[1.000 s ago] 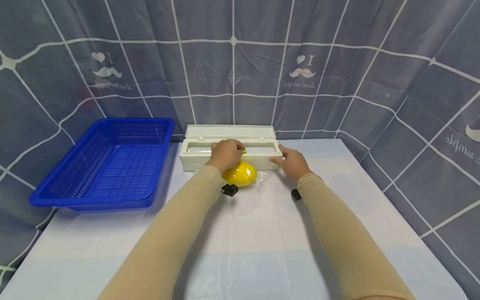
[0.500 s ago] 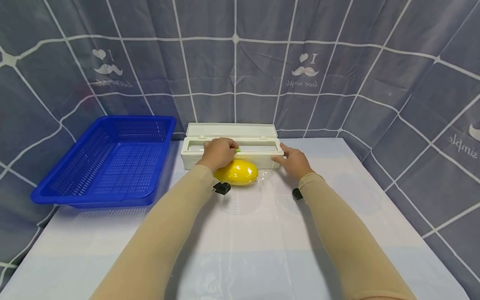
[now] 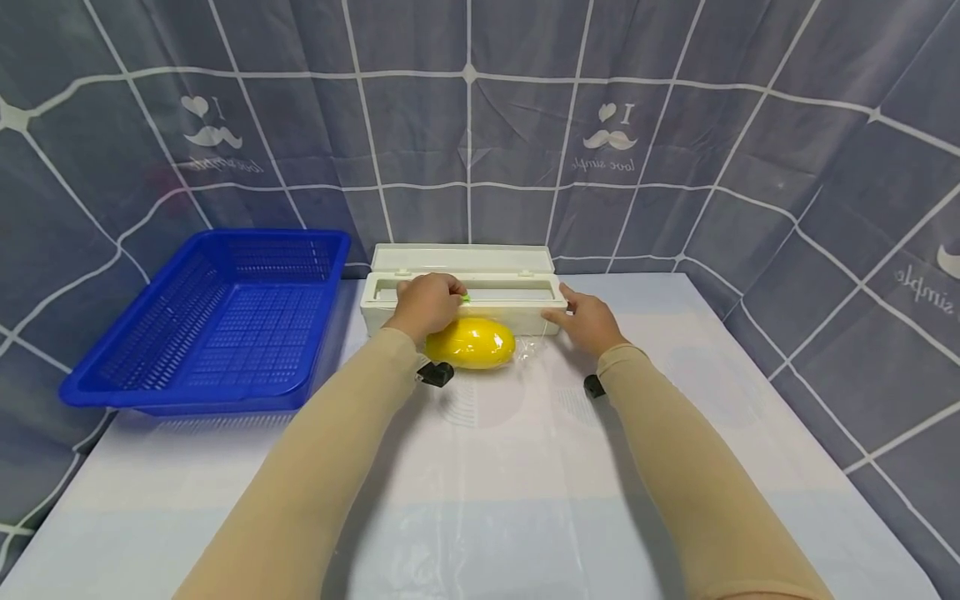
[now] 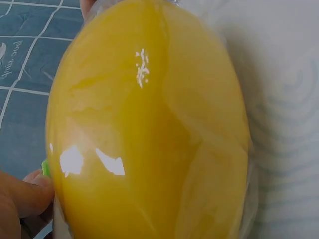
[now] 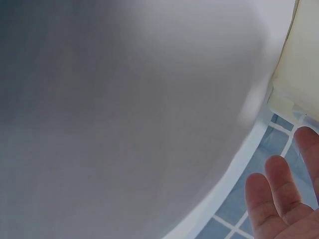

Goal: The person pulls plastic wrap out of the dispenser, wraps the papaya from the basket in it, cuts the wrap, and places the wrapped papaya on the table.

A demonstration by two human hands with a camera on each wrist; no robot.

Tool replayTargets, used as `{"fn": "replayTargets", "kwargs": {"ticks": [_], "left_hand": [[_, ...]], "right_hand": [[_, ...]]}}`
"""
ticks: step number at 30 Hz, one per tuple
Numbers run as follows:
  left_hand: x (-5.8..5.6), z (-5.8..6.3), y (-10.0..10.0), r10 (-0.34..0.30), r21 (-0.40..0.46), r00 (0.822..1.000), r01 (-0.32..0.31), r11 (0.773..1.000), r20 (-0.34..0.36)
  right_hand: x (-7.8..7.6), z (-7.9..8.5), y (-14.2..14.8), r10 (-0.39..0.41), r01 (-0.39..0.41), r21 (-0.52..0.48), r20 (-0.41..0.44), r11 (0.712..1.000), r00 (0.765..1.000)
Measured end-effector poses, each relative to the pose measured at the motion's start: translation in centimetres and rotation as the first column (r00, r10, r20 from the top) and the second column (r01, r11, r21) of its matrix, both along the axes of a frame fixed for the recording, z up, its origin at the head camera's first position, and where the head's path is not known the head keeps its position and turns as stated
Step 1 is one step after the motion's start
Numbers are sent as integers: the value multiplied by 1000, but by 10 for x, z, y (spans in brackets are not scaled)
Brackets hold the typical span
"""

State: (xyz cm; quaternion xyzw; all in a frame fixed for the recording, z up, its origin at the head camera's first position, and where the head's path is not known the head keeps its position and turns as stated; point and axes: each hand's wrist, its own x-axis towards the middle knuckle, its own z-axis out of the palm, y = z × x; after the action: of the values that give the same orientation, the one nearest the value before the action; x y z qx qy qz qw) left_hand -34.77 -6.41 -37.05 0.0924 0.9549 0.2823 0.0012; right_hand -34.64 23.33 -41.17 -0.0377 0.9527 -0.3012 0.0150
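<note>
A white cling film dispenser [image 3: 517,319] stands at the back of the table, its lid [image 3: 461,258] tipped back. My left hand [image 3: 427,304] pinches a small green slide cutter [image 3: 465,297] between thumb and fingers at the dispenser's front top edge. At the dispenser's right end, my right hand [image 3: 590,323] holds the corner, thumb on the front face; in the right wrist view several of its fingers [image 5: 282,186] stick out past the end. Right in front of the dispenser lies a glossy yellow oval melon [image 3: 472,343] covered by clear film [image 3: 527,348]. It fills most of the left wrist view.
To the left sits a large blue plastic basket [image 3: 311,367] with perforated walls. A grey curtain [image 3: 517,158] with white grid lines hangs behind and along both sides of the white-covered table [image 3: 510,475].
My left hand has slid leftward along the dispenser with the green slide cutter, uncovering more of the melon. The right hand keeps its hold at the right end.
</note>
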Motion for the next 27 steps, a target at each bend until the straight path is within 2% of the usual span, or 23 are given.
{"fn": "replayTargets", "kwargs": {"ticks": [7,16,27], "left_hand": [[4,-1,-26,23,-5,1000,-23,1000,-10],[10,2,-58,101,-54,995,-102,993,-18],[15,7,-72,207,-121,977,-211,970,-43]], "right_hand": [[0,0,-2,-3,3,-1,-1,1000,1000],[-2,0,-1,3,-3,-10,0,1000,1000],[-1,0,0,-2,3,-7,35,1000,999]]}}
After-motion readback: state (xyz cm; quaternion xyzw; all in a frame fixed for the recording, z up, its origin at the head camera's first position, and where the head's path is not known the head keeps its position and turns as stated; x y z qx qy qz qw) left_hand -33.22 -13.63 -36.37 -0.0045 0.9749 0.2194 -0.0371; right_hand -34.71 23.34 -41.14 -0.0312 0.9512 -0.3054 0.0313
